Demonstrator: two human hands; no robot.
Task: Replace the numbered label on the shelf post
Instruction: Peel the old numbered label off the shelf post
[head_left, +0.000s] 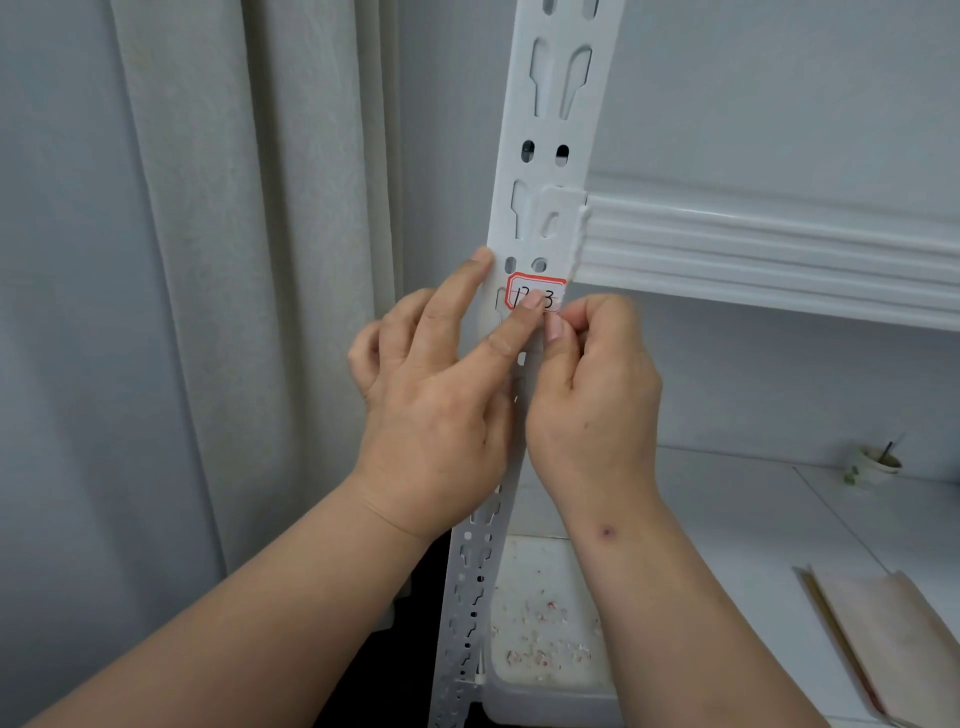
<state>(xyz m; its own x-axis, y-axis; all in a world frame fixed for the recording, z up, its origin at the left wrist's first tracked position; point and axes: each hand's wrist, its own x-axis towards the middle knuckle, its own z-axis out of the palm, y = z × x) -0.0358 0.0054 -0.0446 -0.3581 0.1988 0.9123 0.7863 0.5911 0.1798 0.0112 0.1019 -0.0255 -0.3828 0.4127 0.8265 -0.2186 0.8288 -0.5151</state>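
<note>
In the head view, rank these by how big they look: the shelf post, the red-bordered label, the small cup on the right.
1. Shelf post, running through the whole frame.
2 and 3. Red-bordered label and small cup look alike; the cup sits farther back, so no ranking.

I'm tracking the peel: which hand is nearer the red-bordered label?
Both touch it. The left hand rests a fingertip on the red-bordered label; the right hand pinches its lower right edge.
</note>
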